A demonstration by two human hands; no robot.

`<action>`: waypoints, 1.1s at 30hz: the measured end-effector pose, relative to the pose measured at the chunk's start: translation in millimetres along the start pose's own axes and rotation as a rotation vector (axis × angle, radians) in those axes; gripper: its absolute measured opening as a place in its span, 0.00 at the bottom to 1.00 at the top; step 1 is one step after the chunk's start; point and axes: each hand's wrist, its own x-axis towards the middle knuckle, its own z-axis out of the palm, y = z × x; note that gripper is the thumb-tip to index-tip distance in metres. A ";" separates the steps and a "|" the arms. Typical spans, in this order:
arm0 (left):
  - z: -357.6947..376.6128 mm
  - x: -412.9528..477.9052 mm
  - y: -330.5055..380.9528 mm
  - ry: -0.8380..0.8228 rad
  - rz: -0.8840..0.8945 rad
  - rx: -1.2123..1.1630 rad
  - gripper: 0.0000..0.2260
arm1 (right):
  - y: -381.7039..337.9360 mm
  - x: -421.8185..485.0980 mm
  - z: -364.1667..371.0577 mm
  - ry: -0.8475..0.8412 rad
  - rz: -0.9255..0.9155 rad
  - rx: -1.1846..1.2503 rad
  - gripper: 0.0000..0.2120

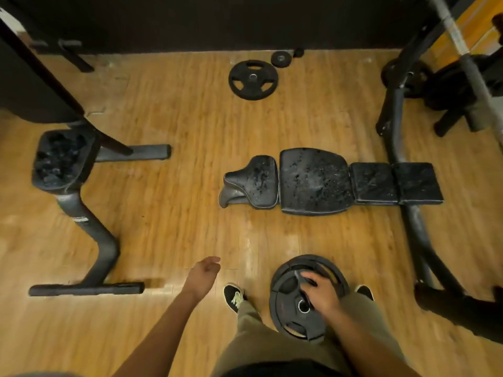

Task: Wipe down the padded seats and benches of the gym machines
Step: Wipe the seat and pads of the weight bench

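Right hand [319,293] is clamped on a weight plate [287,319], with the fingers hooked through one of its slots. The plate is held tilted, close against the right leg. Left hand [203,274] hangs loose with relaxed fingers, and nothing is held in it. No cloth is seen in either hand.

Step judged to be clearing the plate before any wiping is begun. The plate is best kept low and set down flat, well away from the shoes [234,296] and to the side of the pads, so that free reach is left. A cloth must then be fetched.

Padded bench [313,180] lies straight ahead of the hands, well apart from both and somewhat nearer the right one. Its four pads are seen worn and flaking. A second padded seat [61,159] stands forward and far to the left of the left hand. Another plate [253,79] lies on the floor [174,110] beyond the bench.
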 end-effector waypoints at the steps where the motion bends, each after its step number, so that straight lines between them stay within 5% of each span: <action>1: -0.2 11.0 11.8 0.001 0.010 -0.012 0.09 | -8.1 11.3 -3.4 -0.016 -0.012 -0.022 0.15; 13: 112.0 115.7 126.7 0.070 -0.123 -0.077 0.11 | -106.5 211.1 -124.7 -0.226 -0.250 -0.265 0.06; 18: 166.1 220.1 162.2 0.118 -0.098 -0.047 0.09 | -133.2 344.5 -132.3 -0.230 -0.330 -0.281 0.16; 23: 186.2 382.0 158.3 0.117 0.122 0.210 0.13 | -128.7 464.4 -66.3 -0.182 -0.480 -0.256 0.18; 33: 182.3 608.4 67.8 0.437 0.585 0.820 0.23 | -118.5 642.9 63.2 0.028 -0.977 -0.149 0.19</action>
